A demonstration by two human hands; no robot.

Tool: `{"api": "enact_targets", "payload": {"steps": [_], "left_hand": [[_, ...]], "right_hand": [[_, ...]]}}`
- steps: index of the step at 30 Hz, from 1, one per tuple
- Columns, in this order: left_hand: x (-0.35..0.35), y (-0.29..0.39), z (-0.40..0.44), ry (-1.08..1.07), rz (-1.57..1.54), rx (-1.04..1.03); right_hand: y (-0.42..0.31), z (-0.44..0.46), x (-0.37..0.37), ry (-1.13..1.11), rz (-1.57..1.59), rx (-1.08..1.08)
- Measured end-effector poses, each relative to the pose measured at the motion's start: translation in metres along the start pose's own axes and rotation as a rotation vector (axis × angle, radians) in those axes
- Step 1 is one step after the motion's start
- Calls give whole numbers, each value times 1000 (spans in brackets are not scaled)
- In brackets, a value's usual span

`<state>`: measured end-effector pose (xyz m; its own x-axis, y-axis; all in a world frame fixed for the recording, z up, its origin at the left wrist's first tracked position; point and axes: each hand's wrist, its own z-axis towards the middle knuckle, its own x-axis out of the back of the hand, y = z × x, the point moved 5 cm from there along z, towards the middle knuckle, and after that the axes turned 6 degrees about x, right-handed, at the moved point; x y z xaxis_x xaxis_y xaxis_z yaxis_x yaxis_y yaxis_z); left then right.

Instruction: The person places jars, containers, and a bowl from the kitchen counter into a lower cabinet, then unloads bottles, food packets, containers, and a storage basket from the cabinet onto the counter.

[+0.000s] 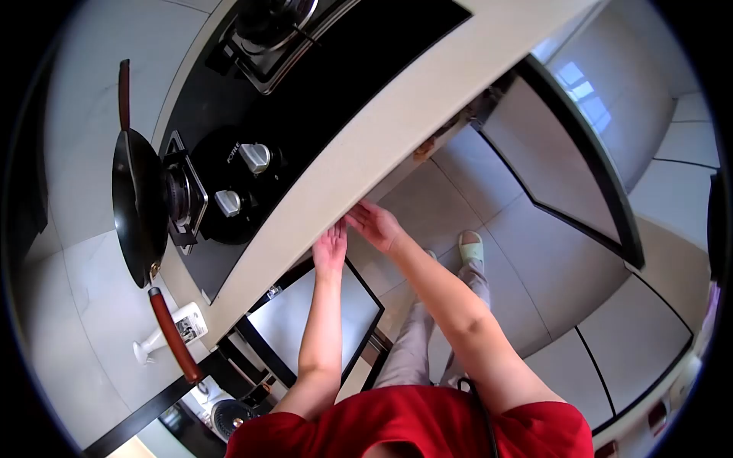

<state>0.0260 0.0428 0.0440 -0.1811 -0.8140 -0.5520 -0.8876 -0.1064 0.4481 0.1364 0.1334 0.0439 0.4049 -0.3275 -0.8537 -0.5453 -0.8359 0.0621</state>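
Note:
My left hand [330,248] is at the front edge of the beige countertop [343,172], fingers stretched out, with nothing seen in it. Close beside it, my right hand [374,227] reaches to the same edge, fingers extended and also seemingly holding nothing. The fingertips of both lie at or just under the edge, so I cannot tell what they touch. Below my left forearm a white-panelled cabinet door [317,313] with a black frame stands open. Another open cabinet door [553,145] stands out to the right of my right hand. The cabinet's inside is mostly hidden under the counter.
A black gas stove [305,130] with silver knobs [255,157] is set into the counter. A wok [134,206] rests on the left burner, its red-brown handle [174,336] pointing toward me. A white pump bottle [183,328] lies near that handle. Tiled floor [496,267] is underfoot.

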Motion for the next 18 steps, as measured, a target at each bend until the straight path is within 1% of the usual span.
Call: {"api": "enact_targets", "payload": {"steps": [2,3,5,6,7,8,10,11,12,13,15,18], "left_hand": [[-22,-13,-39,-77,-198,92],[-32,-18,-57,-65,-224,106],[-50,-25,-70,-210,-311,204],[-55,-18,-79,-293,-256,183],[-71,-22,-73,-404,-199,223],[-87,-22,-75,-401,-169,236],[-128,-20,-91,-504,-120,323],[-149,-20,-100,-556,-93,364],[-171,-32,-102,-557,-94,404],[-185,-32,-114,-541,-91,392],[-228,-59,-145,-642,24,416],[-292,-108,-194,-738,80,497]], "right_hand": [[-19,-35,-13,7,44,63],[-28,-53,-20,2,92,105],[-48,-82,-31,19,132,185],[-50,-94,-34,15,145,218],[-63,-109,-45,42,174,272],[-66,-118,-53,-14,198,308],[-75,-136,-68,-131,253,373],[-85,-153,-78,-136,246,409],[-104,-171,-80,-157,237,479],[-109,-186,-86,-194,231,497],[-138,-235,-89,-298,203,597],[-189,-331,-88,-344,194,820]]}}
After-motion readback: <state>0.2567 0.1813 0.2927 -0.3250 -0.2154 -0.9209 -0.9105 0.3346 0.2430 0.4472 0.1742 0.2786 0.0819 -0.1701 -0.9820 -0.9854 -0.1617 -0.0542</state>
